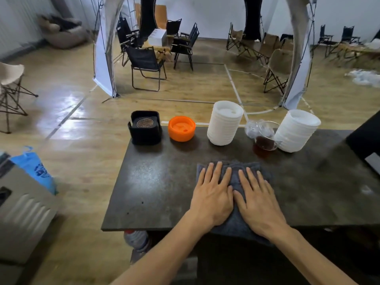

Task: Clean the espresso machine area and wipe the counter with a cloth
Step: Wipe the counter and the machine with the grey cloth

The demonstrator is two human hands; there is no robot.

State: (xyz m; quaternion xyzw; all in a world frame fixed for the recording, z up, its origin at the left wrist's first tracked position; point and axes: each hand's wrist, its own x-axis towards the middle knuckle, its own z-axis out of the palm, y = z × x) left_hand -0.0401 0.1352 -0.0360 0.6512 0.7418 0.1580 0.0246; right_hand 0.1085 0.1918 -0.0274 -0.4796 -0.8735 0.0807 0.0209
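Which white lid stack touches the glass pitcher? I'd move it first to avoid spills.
The right-hand stack of white lids: the glass pitcher of dark liquid leans against it. The other white lid stack stands apart, nearer the orange lid.

Café: stacked lids point(224, 124), folding chairs point(147, 64)

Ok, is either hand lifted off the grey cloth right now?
No, the left hand and right hand both lie flat, palms down, on the grey cloth.

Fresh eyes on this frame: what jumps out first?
Both hands, left hand and right hand, lie flat side by side on a grey cloth at the near edge of the dark counter. Along the far edge sit an orange lid and two stacks of white lids.
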